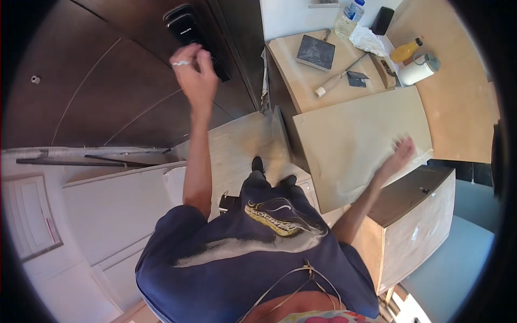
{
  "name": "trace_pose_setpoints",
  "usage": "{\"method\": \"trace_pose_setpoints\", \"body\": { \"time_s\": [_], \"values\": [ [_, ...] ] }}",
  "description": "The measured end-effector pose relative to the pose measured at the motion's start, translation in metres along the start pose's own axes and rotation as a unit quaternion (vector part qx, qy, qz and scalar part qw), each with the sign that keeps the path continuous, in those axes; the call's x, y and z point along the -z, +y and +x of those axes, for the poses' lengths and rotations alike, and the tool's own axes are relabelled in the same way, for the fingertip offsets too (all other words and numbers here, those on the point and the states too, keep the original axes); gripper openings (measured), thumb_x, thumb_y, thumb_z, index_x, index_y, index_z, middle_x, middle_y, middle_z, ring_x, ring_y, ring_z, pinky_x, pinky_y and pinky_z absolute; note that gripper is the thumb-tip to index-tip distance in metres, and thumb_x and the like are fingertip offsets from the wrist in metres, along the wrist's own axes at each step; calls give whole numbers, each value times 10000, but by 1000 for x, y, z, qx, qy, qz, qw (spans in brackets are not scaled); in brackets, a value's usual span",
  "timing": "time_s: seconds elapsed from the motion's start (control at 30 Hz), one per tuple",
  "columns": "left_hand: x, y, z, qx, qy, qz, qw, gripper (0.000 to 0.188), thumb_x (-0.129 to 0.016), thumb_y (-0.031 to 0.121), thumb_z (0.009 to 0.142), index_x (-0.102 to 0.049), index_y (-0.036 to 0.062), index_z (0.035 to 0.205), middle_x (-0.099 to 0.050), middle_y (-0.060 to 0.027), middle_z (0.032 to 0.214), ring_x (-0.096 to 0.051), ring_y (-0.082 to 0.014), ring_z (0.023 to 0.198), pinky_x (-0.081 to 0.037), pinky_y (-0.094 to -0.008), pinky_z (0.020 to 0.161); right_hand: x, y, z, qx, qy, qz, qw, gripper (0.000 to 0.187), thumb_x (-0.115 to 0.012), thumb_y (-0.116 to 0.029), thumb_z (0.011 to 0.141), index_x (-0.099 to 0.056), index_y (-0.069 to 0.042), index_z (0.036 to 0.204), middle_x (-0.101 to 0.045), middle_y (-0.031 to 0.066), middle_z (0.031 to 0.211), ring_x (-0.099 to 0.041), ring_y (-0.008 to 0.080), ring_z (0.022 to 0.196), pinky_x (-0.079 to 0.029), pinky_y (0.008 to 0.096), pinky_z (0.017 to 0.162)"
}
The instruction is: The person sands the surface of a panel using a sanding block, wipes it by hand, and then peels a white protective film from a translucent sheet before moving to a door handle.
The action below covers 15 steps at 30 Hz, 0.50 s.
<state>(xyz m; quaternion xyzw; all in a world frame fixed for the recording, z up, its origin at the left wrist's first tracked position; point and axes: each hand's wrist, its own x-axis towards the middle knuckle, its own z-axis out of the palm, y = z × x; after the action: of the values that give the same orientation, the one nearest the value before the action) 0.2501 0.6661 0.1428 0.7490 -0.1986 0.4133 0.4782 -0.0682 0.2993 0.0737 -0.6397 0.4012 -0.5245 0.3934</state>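
Note:
My left hand (195,74) is raised before a black electronic door lock (186,28) on a dark brown door (124,70). Its fingers are bent in toward the thumb, with a white band round one finger. They overlap the lock, and I cannot tell whether they touch it or pinch something small. To the right, my right hand (399,154) is over the edge of a large beige panel (361,140). Motion blurs it, but the fingers look apart and nothing shows in them.
On the wooden worktop (291,81) lie a dark flat block (316,52), a white-tipped tool (329,85) and a spirit level (383,71). Bottles (350,20), a white flask (417,70) and crumpled white paper (370,40) stand behind. A wooden cabinet (414,226) stands right of me.

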Motion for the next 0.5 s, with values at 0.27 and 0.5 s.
{"method": "trace_pose_setpoints", "body": {
  "time_s": [0.27,0.5],
  "values": [
    [-12,-50,91,38,-68,-41,996,314,-655,210,1028,-646,-31,1228,-634,-129,1175,-635,-191,1092,-499,-313,963,-345,-97,-245,-431,-556,316,637,397,-661,-419,1023,-609,-46,1152,-664,94,985,-670,173,818,-564,293,663],
    [-32,-68,89,203,-13,-261,944,349,-642,296,1035,-626,-16,1191,-669,-58,1019,-608,-140,978,-482,-288,897,-427,-74,-285,-531,-456,417,580,431,-695,-489,981,-578,-74,982,-615,60,813,-613,172,638,-542,327,550]
  ]
}}
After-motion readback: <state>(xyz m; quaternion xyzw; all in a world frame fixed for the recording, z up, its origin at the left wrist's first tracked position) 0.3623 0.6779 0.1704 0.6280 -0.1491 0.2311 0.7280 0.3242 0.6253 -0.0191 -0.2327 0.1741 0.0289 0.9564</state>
